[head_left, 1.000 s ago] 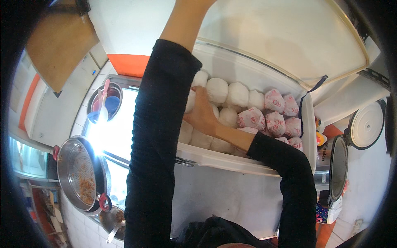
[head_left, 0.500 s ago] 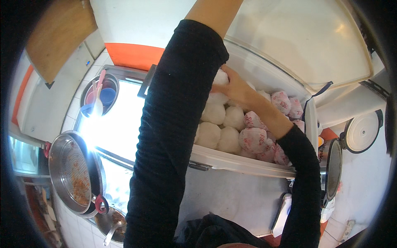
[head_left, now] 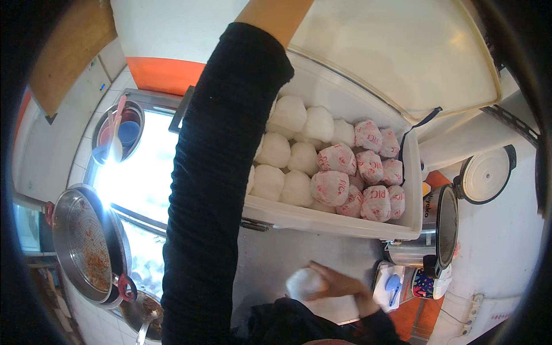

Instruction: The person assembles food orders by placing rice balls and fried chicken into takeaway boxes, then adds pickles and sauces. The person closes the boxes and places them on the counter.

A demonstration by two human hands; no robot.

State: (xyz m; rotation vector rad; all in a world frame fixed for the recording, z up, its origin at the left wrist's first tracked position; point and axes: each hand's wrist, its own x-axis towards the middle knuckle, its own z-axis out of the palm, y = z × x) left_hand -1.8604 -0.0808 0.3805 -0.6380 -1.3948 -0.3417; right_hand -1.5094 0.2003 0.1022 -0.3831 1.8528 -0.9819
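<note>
My right hand (head_left: 338, 285), slightly blurred, is closed around a white wrapped ball (head_left: 305, 283) low in the picture, in front of a white cooler box (head_left: 411, 195). Several plain white wrapped balls (head_left: 273, 150) are stacked in the box's left part. Its right part holds several balls in white paper with red print (head_left: 329, 188). My left arm, in a black sleeve (head_left: 215, 155), stretches up across the box's left end. The left hand lies beyond the top edge, so its fingers are hidden.
The cooler's lid (head_left: 397, 52) stands raised behind it. At left are a bright glass-topped counter (head_left: 152, 158), a bowl of cups and spoons (head_left: 133, 109) and a greasy steel pan (head_left: 86, 241). A pot (head_left: 445, 224) with its lid up (head_left: 489, 173) stands at right.
My right hand has come out of the cooler box toward me with a white wrapped ball in it. The left arm still reaches upward; the whole view has shifted slightly.
</note>
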